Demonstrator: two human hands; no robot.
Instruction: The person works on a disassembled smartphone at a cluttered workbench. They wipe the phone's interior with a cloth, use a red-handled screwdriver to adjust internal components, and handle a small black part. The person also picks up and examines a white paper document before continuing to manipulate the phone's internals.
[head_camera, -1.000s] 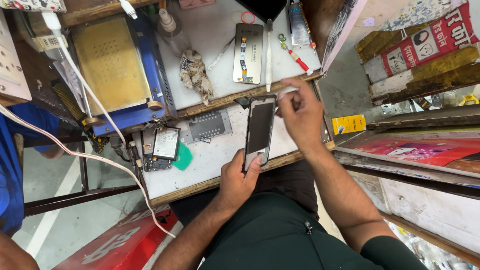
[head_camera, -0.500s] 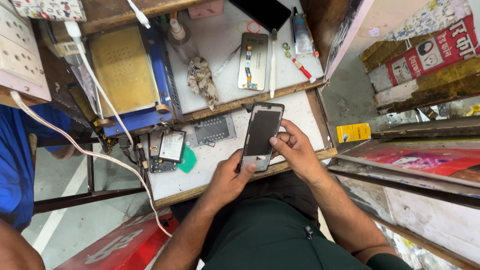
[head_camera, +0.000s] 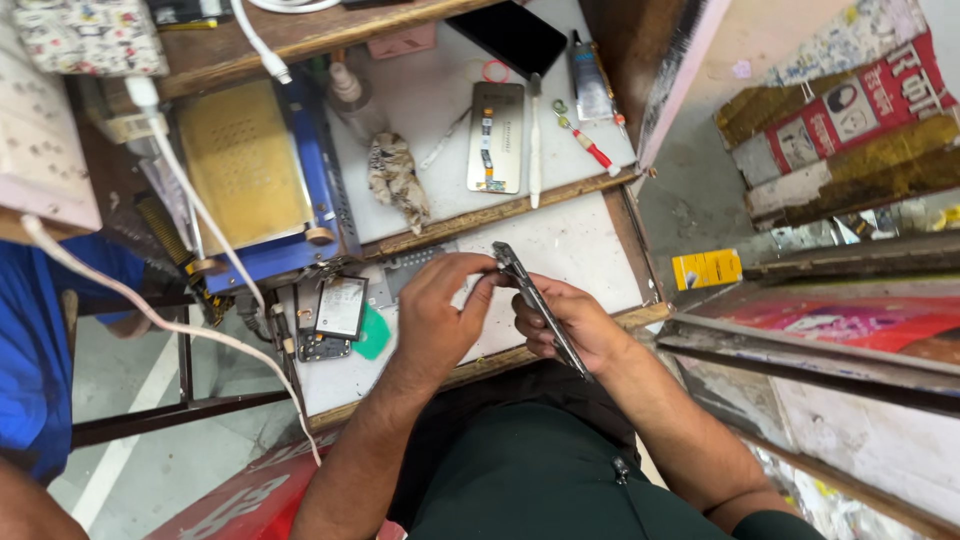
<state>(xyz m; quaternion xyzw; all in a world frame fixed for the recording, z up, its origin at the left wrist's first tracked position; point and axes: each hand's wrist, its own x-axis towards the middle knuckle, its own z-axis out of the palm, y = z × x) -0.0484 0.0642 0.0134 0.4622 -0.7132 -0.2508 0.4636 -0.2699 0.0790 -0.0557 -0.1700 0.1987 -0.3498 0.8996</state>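
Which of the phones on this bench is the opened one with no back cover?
Start at the blue and yellow machine on the upper shelf. To its right, past the crumpled rag, the opened phone lies flat beside a white toothbrush. Unlike the dark phone above it, it is pale gold with its ribbon cables exposed.

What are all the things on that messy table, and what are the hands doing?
Phone: one, dark, turned edge-on, held in both hands over the lower white table.
Opened phone back: one, gold, on the upper shelf.
Dark phone: one, black, top of the shelf.
Rag: one, grey-brown, left of the gold back.
Small screwdriver: one, red-handled, right of the gold back.
Heating plate machine: one, blue with a yellow top, at left.
Small phone part: one, dark, beside a green pick.
Cable: white, crossing the left side.
Left hand: pinches the phone's top end.
Right hand: cradles the phone from below.
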